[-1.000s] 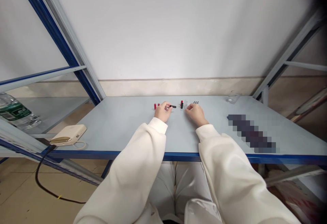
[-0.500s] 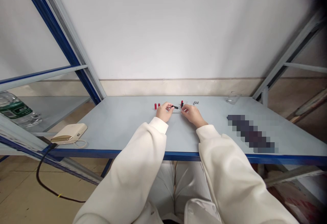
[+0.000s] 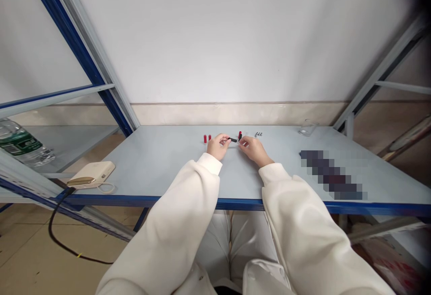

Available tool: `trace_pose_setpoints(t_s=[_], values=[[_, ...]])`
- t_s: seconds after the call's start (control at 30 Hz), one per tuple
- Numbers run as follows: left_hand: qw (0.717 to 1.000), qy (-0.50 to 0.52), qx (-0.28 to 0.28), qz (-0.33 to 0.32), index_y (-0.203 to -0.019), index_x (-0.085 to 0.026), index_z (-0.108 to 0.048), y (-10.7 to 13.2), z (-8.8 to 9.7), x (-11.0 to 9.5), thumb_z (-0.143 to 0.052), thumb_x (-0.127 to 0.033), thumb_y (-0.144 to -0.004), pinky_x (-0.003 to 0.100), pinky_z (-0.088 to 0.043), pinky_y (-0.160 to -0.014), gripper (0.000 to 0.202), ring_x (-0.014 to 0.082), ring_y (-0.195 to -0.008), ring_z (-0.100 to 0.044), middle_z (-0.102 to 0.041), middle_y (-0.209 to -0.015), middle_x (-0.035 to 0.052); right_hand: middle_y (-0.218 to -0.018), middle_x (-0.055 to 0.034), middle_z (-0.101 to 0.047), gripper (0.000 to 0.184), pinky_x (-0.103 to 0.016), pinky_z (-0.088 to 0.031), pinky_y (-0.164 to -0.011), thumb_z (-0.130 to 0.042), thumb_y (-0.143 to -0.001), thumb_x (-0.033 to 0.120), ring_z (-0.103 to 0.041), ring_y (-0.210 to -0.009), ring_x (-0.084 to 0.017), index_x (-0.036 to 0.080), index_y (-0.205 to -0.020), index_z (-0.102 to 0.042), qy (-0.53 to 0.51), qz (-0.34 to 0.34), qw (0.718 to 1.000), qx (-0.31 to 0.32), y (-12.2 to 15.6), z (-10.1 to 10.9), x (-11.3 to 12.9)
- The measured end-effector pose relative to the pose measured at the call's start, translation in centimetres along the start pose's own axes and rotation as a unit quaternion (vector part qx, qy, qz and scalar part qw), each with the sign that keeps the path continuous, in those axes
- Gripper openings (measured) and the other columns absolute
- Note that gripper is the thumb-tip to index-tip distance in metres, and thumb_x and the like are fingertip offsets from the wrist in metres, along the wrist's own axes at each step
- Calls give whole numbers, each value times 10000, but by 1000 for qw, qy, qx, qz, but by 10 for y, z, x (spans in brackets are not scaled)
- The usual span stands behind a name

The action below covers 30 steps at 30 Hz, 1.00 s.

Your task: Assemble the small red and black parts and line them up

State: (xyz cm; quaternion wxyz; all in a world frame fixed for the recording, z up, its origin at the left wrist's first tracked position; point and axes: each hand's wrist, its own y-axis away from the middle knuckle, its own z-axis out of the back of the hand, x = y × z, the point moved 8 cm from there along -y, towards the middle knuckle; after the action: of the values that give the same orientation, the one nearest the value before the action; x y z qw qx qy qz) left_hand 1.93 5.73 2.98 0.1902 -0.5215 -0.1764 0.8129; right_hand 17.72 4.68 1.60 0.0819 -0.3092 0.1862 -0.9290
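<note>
My left hand [image 3: 218, 147] is closed in a pinch around a short black tube [image 3: 232, 140], which sticks out to the right from the fingertips. Close by on the right, my right hand [image 3: 253, 149] is also pinched, with a small clear piece [image 3: 238, 142] at its fingertips, too small to make out well. The two hands face each other just above the table. Behind the right fingers are a small red cap [image 3: 240, 133] and a black part [image 3: 240, 137]. Left of the left hand stand two small red caps [image 3: 205, 138], one partly covered by the hand.
Several small silver pieces [image 3: 258, 134] lie behind my right hand on the grey table [image 3: 161, 160]. A clear glass [image 3: 307, 128] lies at the back right; a pixelated dark object [image 3: 332, 174] is at the right. A white power bank [image 3: 92, 174] with a cable sits front left.
The black tube has shifted slightly to the right toward the right fingertips, and more of it hides the gap between the hands. Both hands otherwise keep their places.
</note>
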Motion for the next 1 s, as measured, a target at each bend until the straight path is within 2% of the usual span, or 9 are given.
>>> trace_pose_setpoints(t_s=[0.1, 0.17, 0.27, 0.37, 0.43, 0.6, 0.7, 0.87, 1.0], values=[[1000, -10, 0, -12, -927, -189, -657, 1, -1, -1, -576, -228, -789, 270, -506, -718, 164, 133, -720, -630, -702, -882, 55, -818, -45, -668, 90, -278, -435, -718, -562, -738, 179, -586, -725, -154, 181, -807, -619, -16, -3, 1000, -7, 0, 1, 1], [999, -19, 18, -20, -1047, -198, -637, 2, -4, -3, -554, -226, -805, 268, -506, -725, 257, 132, -728, -629, -699, -938, 59, -832, -48, -668, 89, -285, -439, -717, -555, -741, 192, -584, -718, -152, 177, -808, -612, -33, -13, 999, -14, 0, 2, 1], [995, -38, 79, -37, -1293, -231, -483, 5, -14, -5, -543, -190, -800, 263, -504, -724, 498, 137, -774, -626, -675, -1055, 57, -857, -51, -667, 106, -297, -446, -717, -550, -738, 212, -580, -702, -147, 173, -822, -602, -70, -28, 997, -34, 0, 4, -1], [989, -58, 128, -49, -1411, -251, -311, 9, -23, -4, -539, -148, -777, 256, -500, -741, 681, 145, -863, -618, -635, -1146, 59, -874, -57, -666, 174, -304, -450, -715, -568, -712, 215, -578, -701, -148, 167, -875, -604, -99, -44, 993, -52, 1, 6, -4], [987, -66, 140, -47, -1430, -246, -271, 10, -26, -1, -541, -139, -769, 259, -501, -758, 722, 148, -885, -612, -620, -1158, 67, -884, -60, -666, 223, -305, -450, -713, -576, -696, 208, -576, -705, -149, 162, -912, -608, -105, -53, 991, -55, 1, 6, -5], [984, -70, 154, -52, -1360, -216, -413, 10, -29, 1, -547, -118, -757, 311, -499, -838, 626, 170, -912, -607, -602, -1167, 90, -867, -58, -668, 215, -304, -447, -732, -566, -685, 194, -576, -722, -148, 147, -886, -626, -124, -54, 989, -55, 2, 8, 0], [983, -72, 161, -55, -1365, -187, -407, 11, -30, -1, -538, -121, -769, 342, -489, -877, 613, 179, -924, -603, -595, -1175, 104, -856, -62, -673, 198, -299, -445, -726, -569, -684, 197, -575, -720, -148, 141, -860, -638, -131, -54, 989, -45, 2, 7, 3], [982, -66, 163, -69, -1363, -223, -411, 12, -29, -6, -526, -101, -769, 328, -505, -837, 617, 176, -934, -600, -596, -1174, 90, -872, -62, -679, 219, -298, -446, -711, -584, -679, 226, -575, -702, -149, 151, -872, -654, -132, -46, 989, -52, 3, 8, 5], [982, -70, 161, -76, -1367, -219, -407, 13, -28, -9, -503, -109, -784, 317, -503, -830, 600, 176, -942, -593, -593, -1172, 90, -804, -63, -677, 186, -295, -445, -698, -562, -697, 240, -574, -690, -155, 144, -821, -663, -115, -54, 991, -50, 2, 7, 3]])
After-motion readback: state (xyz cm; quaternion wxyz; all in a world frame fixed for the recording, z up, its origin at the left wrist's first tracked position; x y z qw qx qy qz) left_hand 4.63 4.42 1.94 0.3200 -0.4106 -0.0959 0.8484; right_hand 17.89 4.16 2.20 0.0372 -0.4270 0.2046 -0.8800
